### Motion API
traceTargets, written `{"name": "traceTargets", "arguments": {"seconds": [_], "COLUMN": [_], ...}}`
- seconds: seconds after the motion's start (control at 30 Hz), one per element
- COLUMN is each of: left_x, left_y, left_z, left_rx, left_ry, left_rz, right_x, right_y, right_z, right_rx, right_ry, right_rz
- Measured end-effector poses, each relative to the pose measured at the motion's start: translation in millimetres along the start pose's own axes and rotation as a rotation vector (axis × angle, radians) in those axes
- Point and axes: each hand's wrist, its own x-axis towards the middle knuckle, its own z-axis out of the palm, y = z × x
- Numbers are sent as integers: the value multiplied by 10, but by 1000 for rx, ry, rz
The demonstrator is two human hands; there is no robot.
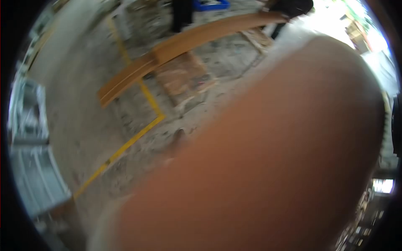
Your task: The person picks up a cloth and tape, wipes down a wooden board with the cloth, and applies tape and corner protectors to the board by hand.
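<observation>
A large, blurred patch of bare skin (255, 159), part of a hand or arm, is very close to the lens. It runs from the bottom edge up to a rounded end at the upper right. Whether it belongs to my left or my right hand is unclear, and no separate fingers can be made out. Nothing held is visible. Beyond it, a long brown board (188, 38) stretches across the upper view, apart from the skin. Beneath the board is a worn, low wooden stand (182, 77). Whatever lies behind the skin is hidden.
A person in dark clothing (291, 6) is by the board's far end. A blue tray (211, 5) sits at the top. Yellow lines (132, 142) mark the concrete floor (79, 125). Pale metal-looking frames (37, 178) stand along the left edge.
</observation>
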Motion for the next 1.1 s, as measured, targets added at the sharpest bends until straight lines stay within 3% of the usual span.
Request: {"name": "traceTargets", "arguments": {"seconds": [0.07,0.13,0.17,0.23,0.3,0.33,0.4,0.43,0.47,0.5,0.53,0.57,0.6,0.67,0.7,0.77,0.93,1.0,1.1], "left_x": [15,-75,-192,-749,-1856,-2332,-3566,-3695,-4461,-4567,-4988,-5353,-5657,-5236,-5149,-4969,-4813,-4442,-3984], "left_y": [-67,-128,-145,-175,-61,144,578,1026,1415,1876,2339,2805,3272,3612,3586,3450,1663,672,-443], "left_z": [43,326,598,1618,2197,2389,3185,2958,3495,3290,3454,3525,3642,3229,3161,3118,3166,2772,2087], "left_rx": [-62,-147,-197,-372,-208,-80,-205,-155,-53,-203,-22,-146,-220,-274,-285,-275,-546,-621,-747], "left_ry": [-58,-143,-168,86,177,43,211,239,398,446,540,624,933,1371,1363,1680,1687,1860,1797], "left_rz": [4,-147,-299,-751,-1001,-1178,-1563,-1840,-1953,-2309,-2337,-2521,-2503,-2523,-2537,-2505,-2078,-1826,-1533], "right_x": [-127,-225,-260,-354,-447,-484,-24,435,384,597,684,823,711,1189,770,666,85,-163,-159], "right_y": [224,414,528,601,435,268,398,706,67,-176,-680,-1150,-1780,-2310,-3083,-3815,-5137,-5477,-5691], "right_z": [-56,-63,-52,-33,199,275,528,715,749,899,1014,1135,1197,1756,1716,2177,2863,2890,2953], "right_rx": [-7,5,17,14,5,9,116,203,299,364,540,341,367,702,688,934,1017,999,860], "right_ry": [53,62,63,72,96,107,80,55,-9,-14,-168,-212,-301,-565,-651,-808,-1179,-1310,-1329], "right_rz": [76,126,156,221,293,320,267,211,218,175,253,238,159,-1,25,-55,-65,-72,-124]}}
